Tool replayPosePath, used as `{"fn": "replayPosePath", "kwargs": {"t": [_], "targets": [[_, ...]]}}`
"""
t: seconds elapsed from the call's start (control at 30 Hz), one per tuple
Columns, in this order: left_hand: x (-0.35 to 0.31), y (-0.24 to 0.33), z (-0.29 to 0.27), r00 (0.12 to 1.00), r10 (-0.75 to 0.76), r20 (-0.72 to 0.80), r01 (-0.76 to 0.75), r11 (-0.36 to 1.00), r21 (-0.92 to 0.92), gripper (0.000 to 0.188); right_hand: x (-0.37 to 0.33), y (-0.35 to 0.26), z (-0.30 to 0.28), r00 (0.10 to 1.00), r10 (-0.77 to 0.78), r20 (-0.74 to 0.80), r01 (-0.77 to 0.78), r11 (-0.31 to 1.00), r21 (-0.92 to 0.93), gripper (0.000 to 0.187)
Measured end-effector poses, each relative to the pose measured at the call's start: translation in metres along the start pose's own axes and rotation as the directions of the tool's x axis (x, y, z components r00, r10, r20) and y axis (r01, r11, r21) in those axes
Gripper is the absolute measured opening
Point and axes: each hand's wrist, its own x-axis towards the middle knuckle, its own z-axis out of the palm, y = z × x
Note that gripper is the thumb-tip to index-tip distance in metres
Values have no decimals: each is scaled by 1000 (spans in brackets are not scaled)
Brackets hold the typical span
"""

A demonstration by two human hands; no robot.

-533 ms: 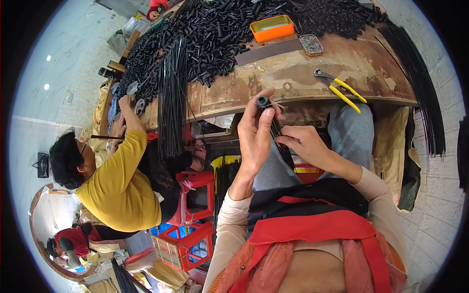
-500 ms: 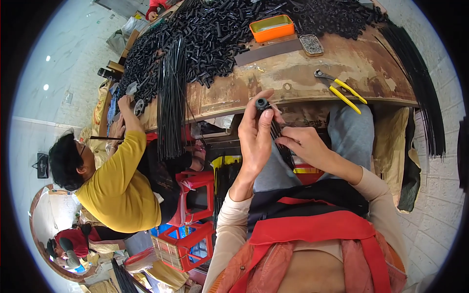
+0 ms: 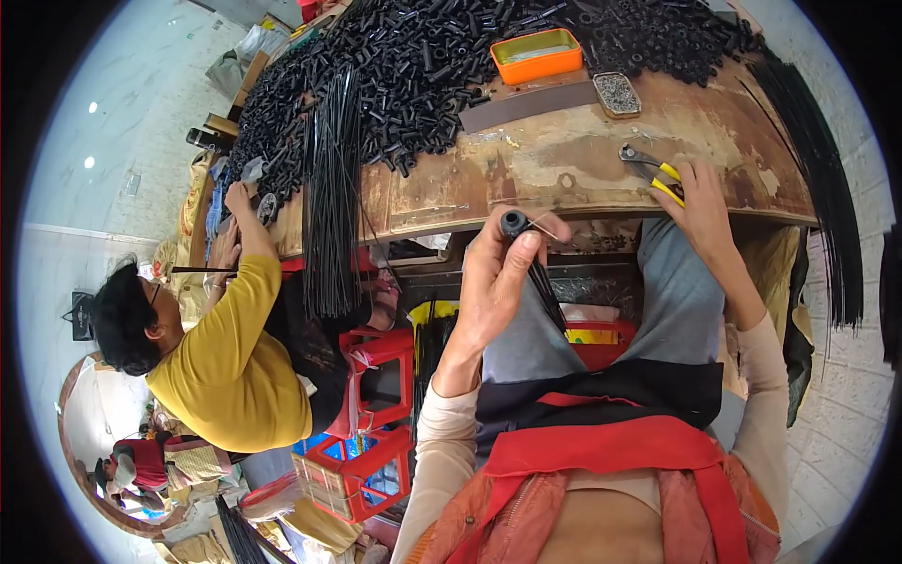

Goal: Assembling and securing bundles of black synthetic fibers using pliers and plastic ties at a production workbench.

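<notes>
My left hand (image 3: 493, 282) is closed around a black hollow plastic fitting (image 3: 514, 222), its round open end facing up. A thin wire (image 3: 547, 228) sticks out sideways from beside it, and thin black rods (image 3: 545, 293) hang down below. At the near table edge, my right hand (image 3: 705, 211) is closed on the yellow handles of a pair of pliers (image 3: 631, 154). The pliers' dark jaws lie on the wooden table (image 3: 423, 193), pointing left.
A large pile of black plastic fittings (image 3: 404, 85) covers the far left. Bundles of black rods (image 3: 331, 197) overhang the edge. An orange tin (image 3: 537, 64) and a small tray of metal bits (image 3: 617, 94) stand behind. A person in yellow (image 3: 225, 367) works at left.
My right hand has left the rods under the fitting and moved right, onto the pliers' handles. My left hand, still holding the fitting, is slightly lower. The wire beside it now shows.
</notes>
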Motion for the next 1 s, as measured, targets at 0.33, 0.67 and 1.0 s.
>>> {"fn": "replayPosePath", "kwargs": {"t": [0.33,0.67,1.0], "targets": [[-37,17,23,998,-16,-53,-3,942,-336,25,-23,-78,-91,472,-98,876,-838,259,481,28],[-69,38,40,996,-12,94,28,986,-166,37,-44,-137,-133,954,-298,11,282,913,295,62],[-85,46,39,986,-29,166,52,989,-138,43,-48,-135,-137,907,-412,-84,420,898,128,55]]}}
